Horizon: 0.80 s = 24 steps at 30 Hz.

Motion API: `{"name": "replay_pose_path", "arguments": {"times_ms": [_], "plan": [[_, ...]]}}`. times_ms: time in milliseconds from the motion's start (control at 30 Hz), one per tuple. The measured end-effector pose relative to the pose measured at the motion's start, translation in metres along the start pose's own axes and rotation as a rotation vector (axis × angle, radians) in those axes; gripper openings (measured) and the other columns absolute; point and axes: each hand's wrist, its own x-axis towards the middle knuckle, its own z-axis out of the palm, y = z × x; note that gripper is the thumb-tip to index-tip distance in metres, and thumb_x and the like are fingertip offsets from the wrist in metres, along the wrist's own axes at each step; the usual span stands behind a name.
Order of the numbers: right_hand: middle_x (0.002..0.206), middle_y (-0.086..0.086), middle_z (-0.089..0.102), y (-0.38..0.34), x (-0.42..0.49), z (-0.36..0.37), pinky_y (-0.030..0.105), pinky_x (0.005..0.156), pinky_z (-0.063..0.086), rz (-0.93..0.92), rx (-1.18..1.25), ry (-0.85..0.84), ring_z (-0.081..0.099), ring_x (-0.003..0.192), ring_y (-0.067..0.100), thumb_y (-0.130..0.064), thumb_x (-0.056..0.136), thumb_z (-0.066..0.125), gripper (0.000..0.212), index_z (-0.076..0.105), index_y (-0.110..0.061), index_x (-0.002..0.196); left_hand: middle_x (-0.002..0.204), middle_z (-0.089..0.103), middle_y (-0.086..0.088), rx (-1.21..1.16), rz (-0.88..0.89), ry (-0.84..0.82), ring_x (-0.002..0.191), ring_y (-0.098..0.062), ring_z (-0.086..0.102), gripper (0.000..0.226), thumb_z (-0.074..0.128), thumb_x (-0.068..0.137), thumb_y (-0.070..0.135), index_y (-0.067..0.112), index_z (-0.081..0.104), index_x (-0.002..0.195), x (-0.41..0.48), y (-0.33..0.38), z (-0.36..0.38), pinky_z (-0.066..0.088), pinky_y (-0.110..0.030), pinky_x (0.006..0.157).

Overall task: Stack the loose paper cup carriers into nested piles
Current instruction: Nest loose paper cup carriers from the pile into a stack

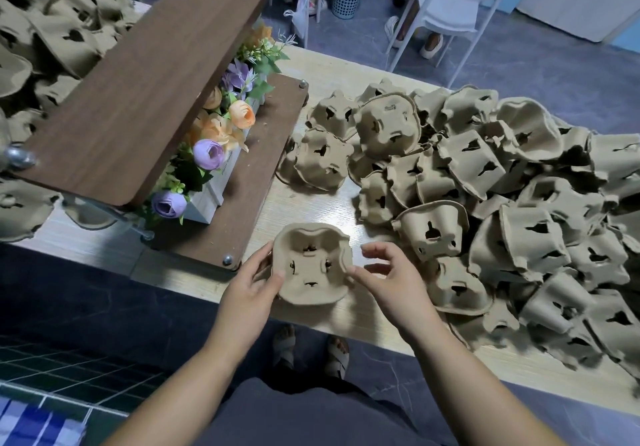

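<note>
Left hand (252, 281) grasps a carrier (311, 267); right hand (384, 272) is loose beside it.

The left hand's thumb and fingers curl round the carrier's left rim, holding it open side up over the near edge of the worktop (304, 199). The right hand only touches the right rim with its thumb, its fingers relaxed and clear of it. Just to the right lies a heap (485, 196) of loose carriers, tumbled on the worktop. To the left stands a shelf (138, 75) with flowers (207, 154).
</note>
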Motion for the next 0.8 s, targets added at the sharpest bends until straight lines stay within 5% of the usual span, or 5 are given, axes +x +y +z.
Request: {"name": "replay_pose_path", "arguments": {"times_ms": [167,267,400,633,800], "plan": [[0.110,-0.001,0.067,0.004,0.009,0.007,0.019,0.070,0.053,0.007,0.127,-0.132,0.067,0.089,0.009,-0.008,0.086,0.065,0.028,0.061,-0.017,0.112,0.117,0.064,0.016,0.044,0.016,0.008,0.101,0.015,0.059,0.044,0.057,0.094,0.010,0.037,0.051,0.128,0.002,-0.001,0.000,0.044,0.000,0.076],[0.105,-0.004,0.068,0.001,0.022,0.008,0.034,0.083,0.056,-0.064,0.046,-0.097,0.066,0.093,0.014,-0.006,0.085,0.066,0.031,0.062,-0.021,0.111,0.120,0.065,0.007,0.078,0.048,0.027,0.112,0.001,0.060,0.043,0.056,0.095,0.010,0.043,0.051,0.121,0.011,0.005,0.001,0.044,-0.001,0.081],[0.101,-0.002,0.067,-0.017,0.055,0.008,0.043,0.088,0.053,-0.133,-0.065,-0.092,0.065,0.090,0.015,-0.012,0.085,0.067,0.029,0.062,-0.022,0.112,0.124,0.062,0.004,0.150,0.106,0.041,0.114,-0.005,0.058,0.045,0.053,0.096,0.009,0.028,0.047,0.137,0.039,0.025,0.004,0.040,0.004,0.076],[0.121,0.007,0.052,-0.067,0.131,0.010,0.016,0.090,0.036,-0.424,-0.361,0.081,0.052,0.108,0.016,-0.019,0.084,0.068,0.046,0.053,-0.012,0.127,0.111,0.058,0.021,0.156,0.109,0.074,0.109,-0.001,0.057,0.041,0.049,0.097,0.006,0.026,0.050,0.134,0.056,0.033,0.004,0.039,0.005,0.074],[0.138,0.009,0.041,-0.075,0.167,0.023,0.023,0.105,0.025,-0.477,-0.575,-0.029,0.037,0.129,0.020,-0.025,0.076,0.076,0.074,0.039,-0.013,0.139,0.110,0.058,0.028,0.122,0.091,0.099,0.105,0.009,0.059,0.040,0.052,0.097,0.009,0.035,0.051,0.127,0.055,0.026,0.001,0.045,-0.006,0.088]]}}
